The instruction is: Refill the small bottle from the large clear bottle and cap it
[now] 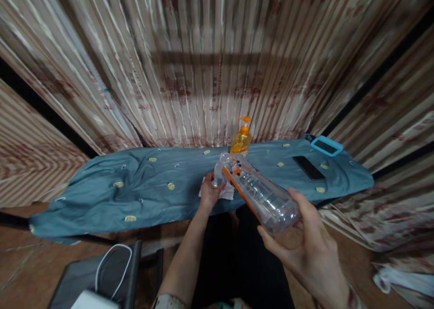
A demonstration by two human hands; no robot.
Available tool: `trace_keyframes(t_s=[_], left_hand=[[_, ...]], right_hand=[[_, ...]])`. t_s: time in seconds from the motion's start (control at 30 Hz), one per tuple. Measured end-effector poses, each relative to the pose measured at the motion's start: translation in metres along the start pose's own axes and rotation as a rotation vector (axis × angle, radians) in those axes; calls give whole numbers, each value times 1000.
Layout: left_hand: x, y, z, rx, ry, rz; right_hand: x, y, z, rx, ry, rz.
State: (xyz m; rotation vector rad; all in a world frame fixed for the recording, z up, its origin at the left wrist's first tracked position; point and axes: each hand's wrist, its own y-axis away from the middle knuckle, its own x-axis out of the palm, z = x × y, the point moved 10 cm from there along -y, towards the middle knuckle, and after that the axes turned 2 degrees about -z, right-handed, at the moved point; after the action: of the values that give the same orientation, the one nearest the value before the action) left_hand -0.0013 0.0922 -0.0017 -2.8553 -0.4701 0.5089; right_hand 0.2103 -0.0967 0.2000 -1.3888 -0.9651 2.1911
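Observation:
A clear plastic bottle (pixel 262 196) with an orange strip and printed markings is held tilted over the table. My right hand (pixel 310 250) is closed round its base end. At its upper end, a clear curved part (pixel 219 174) lies against the fingers of my left hand (pixel 210 192), which are closed on it; the exact grip is partly hidden. A white tissue or cloth (pixel 228 192) shows behind and beside my left hand; whether the hand also holds it, I cannot tell. Just beyond the clear bottle stands a pump bottle (pixel 241 140) with yellow-orange liquid and an orange pump.
A blue-green patterned cloth (pixel 101 182) covers the narrow table. To the right lie a black phone (pixel 308 168) and a blue-framed device (pixel 326 146). Striped curtains (pixel 203 64) hang behind. A dark stool (pixel 84 273) with a white cable (pixel 113 248) is at lower left.

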Motion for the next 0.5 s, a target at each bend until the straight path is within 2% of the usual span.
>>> trace_keyframes(t_s=[0.5], left_hand=[[0, 0, -1, -2, 0, -5]], right_hand=[[1, 0, -1, 3, 4, 17]])
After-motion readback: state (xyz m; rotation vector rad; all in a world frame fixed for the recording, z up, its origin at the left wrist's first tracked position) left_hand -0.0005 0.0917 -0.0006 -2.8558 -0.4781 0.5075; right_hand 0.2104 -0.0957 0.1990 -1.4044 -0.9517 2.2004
